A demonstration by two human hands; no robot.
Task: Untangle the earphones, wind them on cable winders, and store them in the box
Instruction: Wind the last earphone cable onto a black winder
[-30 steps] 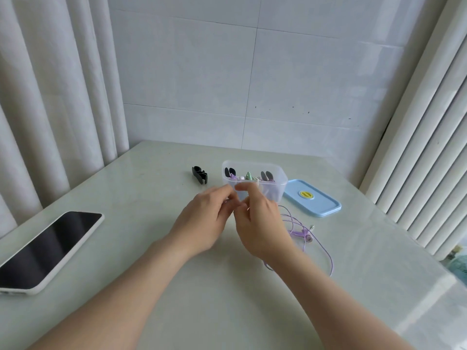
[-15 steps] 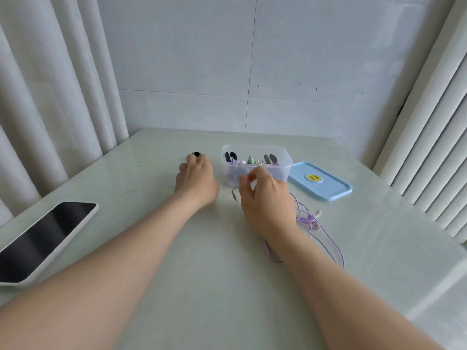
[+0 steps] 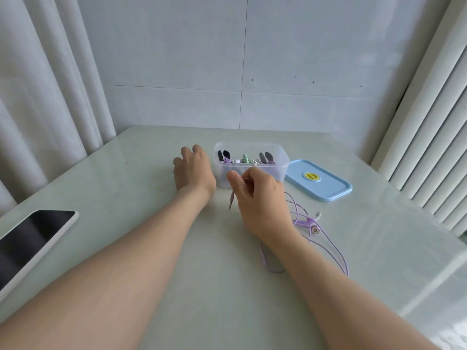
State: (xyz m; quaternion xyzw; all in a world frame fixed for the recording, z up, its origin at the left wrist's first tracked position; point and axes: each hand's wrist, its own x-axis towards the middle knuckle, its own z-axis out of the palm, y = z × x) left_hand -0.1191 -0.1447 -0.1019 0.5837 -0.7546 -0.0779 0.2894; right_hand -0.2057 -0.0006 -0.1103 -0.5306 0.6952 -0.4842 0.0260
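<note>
I read lilac earphones (image 3: 307,221) near right, a clear box (image 3: 281,170) (black cable winders (image 3: 220,155) inside), a pale-blue, yellow-centred lid (image 3: 333,191), and a white-edged black phone (image 3: 38,238).

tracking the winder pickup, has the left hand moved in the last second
Yes. The left hand went from in front of the clear box to beside its left wall, away from the right hand.
</note>
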